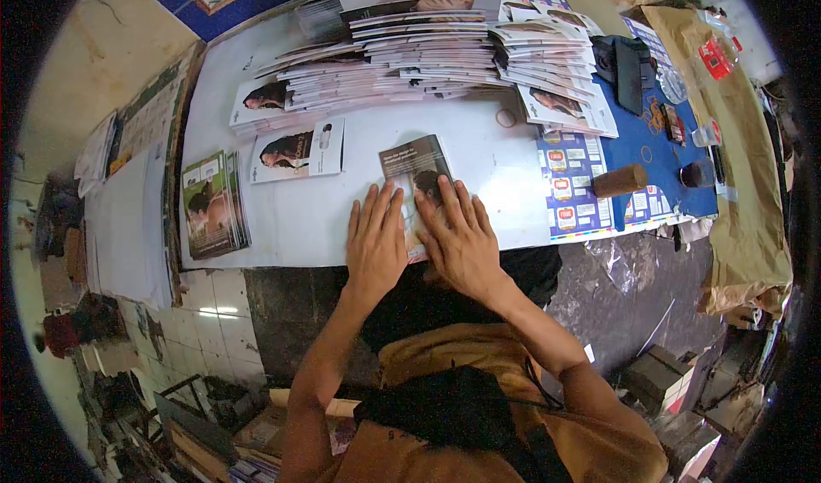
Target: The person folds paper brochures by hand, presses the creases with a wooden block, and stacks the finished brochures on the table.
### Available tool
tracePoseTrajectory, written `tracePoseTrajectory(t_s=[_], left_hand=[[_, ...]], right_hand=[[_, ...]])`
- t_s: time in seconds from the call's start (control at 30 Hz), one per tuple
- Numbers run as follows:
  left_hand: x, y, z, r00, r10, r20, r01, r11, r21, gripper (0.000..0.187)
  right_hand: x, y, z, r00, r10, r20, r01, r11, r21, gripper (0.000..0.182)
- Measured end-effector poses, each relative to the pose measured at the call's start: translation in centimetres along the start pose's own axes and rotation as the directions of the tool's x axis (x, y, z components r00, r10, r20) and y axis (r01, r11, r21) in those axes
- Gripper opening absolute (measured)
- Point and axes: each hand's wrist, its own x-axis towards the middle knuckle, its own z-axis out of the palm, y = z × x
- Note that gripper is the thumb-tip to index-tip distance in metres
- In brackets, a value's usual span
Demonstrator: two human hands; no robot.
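A dark printed booklet (416,160) lies at the front edge of the white tabletop, slightly tilted. My right hand (457,235) rests flat on its right part with fingers spread, covering much of the lower cover. Along the booklet's left edge lies my left hand (376,239), fingers stretched forward; whether its fingertips touch the booklet is hard to tell. Neither hand grips anything. To the left is a white booklet (299,152) with a dark-haired figure on it. Farther left stands a small pile of green and brown booklets (212,207).
Large stacks of booklets (419,51) fill the back of the table (505,179). At the right are a brown cylinder (620,180), a dark cup (697,173), rubber bands (656,117), a black pouch (629,72) and a red-labelled bottle (718,57). Brown paper (742,218) hangs over the right edge.
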Motion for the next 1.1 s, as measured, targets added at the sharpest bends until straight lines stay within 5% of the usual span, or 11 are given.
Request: tracePoseTrajectory(t_s=[0.2, 0.3, 0.33, 0.47, 0.6, 0.7, 0.83, 0.9, 0.93, 1.0, 1.1], left_hand=[[0.1, 0.1, 0.0, 1.000, -0.001, 0.009, 0.001, 1.000, 0.014, 0.052], [0.3, 0.3, 0.2, 1.000, -0.011, 0.023, 0.010, 0.999, 0.052, 0.054], [0.5, 0.4, 0.1, 1.000, -0.001, 0.015, 0.000, 0.998, 0.060, 0.051], [0.3, 0.5, -0.1, 1.000, -0.001, 0.016, 0.000, 0.997, 0.079, 0.052], [0.4, 0.5, 0.1, 1.000, -0.007, 0.020, 0.005, 0.997, 0.083, 0.056], [0.3, 0.3, 0.2, 0.999, -0.016, 0.029, 0.014, 0.998, 0.068, 0.057], [0.5, 0.7, 0.0, 1.000, -0.011, -0.021, 0.013, 0.994, 0.111, 0.045], [0.4, 0.7, 0.0, 1.000, 0.007, -0.028, -0.004, 0.992, 0.123, 0.047], [0.5, 0.7, -0.1, 1.000, -0.004, -0.002, 0.004, 0.994, 0.108, 0.048], [0.5, 0.8, -0.2, 0.998, -0.027, 0.050, 0.023, 0.997, 0.072, 0.052], [0.3, 0.5, -0.1, 0.999, -0.012, 0.040, 0.009, 0.997, 0.074, 0.051]], right_hand=[[0.1, 0.0, -0.2, 1.000, -0.016, -0.013, 0.016, 1.000, 0.007, 0.061], [0.2, 1.0, -2.5, 0.998, 0.053, 0.019, -0.056, 0.918, 0.393, 0.069], [-0.9, 2.1, -2.6, 0.972, 0.135, -0.190, -0.050, 0.917, 0.395, 0.074], [-3.1, 9.7, -6.0, 0.586, 0.391, -0.710, -0.329, 0.915, 0.233, 0.083], [-3.9, 16.7, -8.3, 0.442, 0.673, -0.594, -0.479, 0.736, 0.478, 0.069], [-5.4, 22.4, -6.9, 0.659, 0.609, -0.441, -0.348, 0.767, 0.539, 0.055], [-1.1, 12.5, -8.2, 0.749, 0.397, -0.531, -0.104, 0.861, 0.497, 0.052], [0.0, 8.3, -8.4, 0.963, -0.003, -0.270, 0.101, 0.932, 0.349, 0.054], [1.2, 6.1, -9.0, 0.967, -0.244, -0.071, 0.249, 0.860, 0.446, 0.057], [2.5, 3.5, -7.3, 0.889, -0.382, 0.252, 0.347, 0.922, 0.173, 0.053], [5.2, 5.5, -2.4, 0.935, -0.315, 0.161, 0.316, 0.948, 0.021, 0.051]])
